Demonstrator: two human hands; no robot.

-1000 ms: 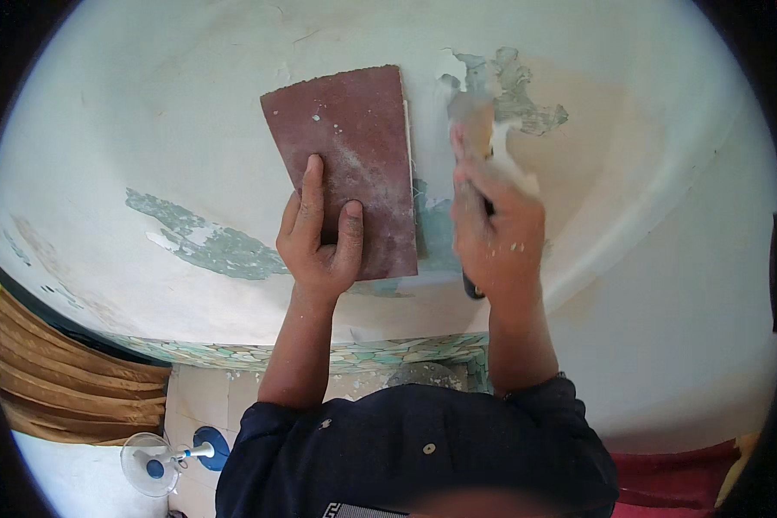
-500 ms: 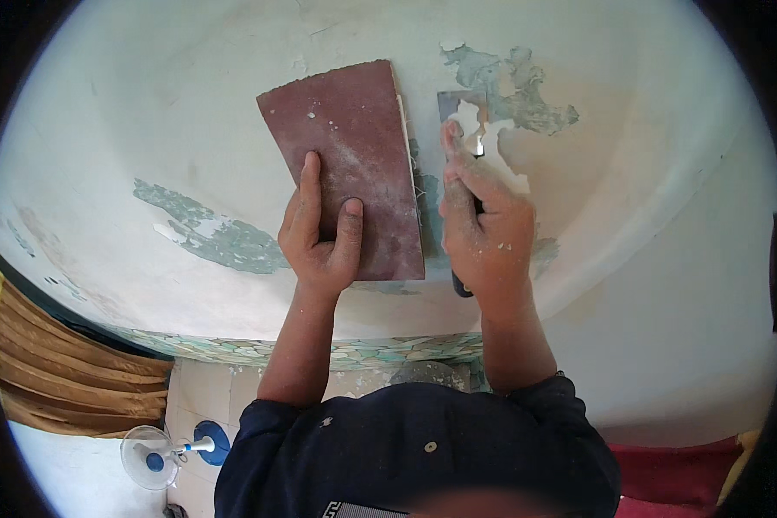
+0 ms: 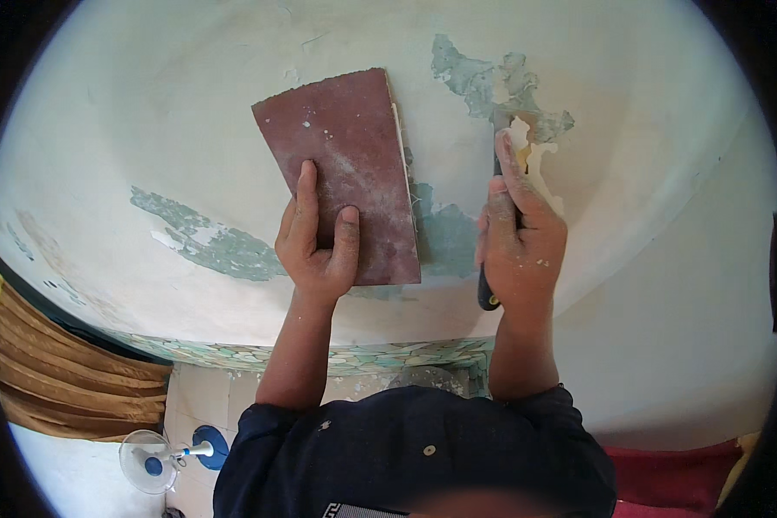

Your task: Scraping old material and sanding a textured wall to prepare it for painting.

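Note:
My left hand [image 3: 318,250] is closed on a reddish-brown sheet of sandpaper [image 3: 354,138], with thumb and index finger lying over its dusty face. The sheet has a ragged top edge and a pale backing along its right side. In my right hand [image 3: 527,246] is a putty knife with a dark handle [image 3: 487,289], its blade [image 3: 502,119] seen nearly edge-on. The blade's tip is at the lower edge of a grey-green bare patch [image 3: 466,76] on the wall. Loose pale paint flakes [image 3: 542,164] show beside my right fingers.
The pale wall [image 3: 181,112] has more peeled patches, one left of the sandpaper [image 3: 207,243] and one between my hands [image 3: 449,226]. Below runs a mosaic-patterned band [image 3: 371,356]. A brown curtain [image 3: 78,363], a blue-and-white fan [image 3: 154,464] and red cloth [image 3: 669,476] lie farther off.
My right hand has shifted right with the putty knife, whose blade has turned from showing its flat to nearly edge-on. The paint flakes moved along with it. My left hand stays almost still.

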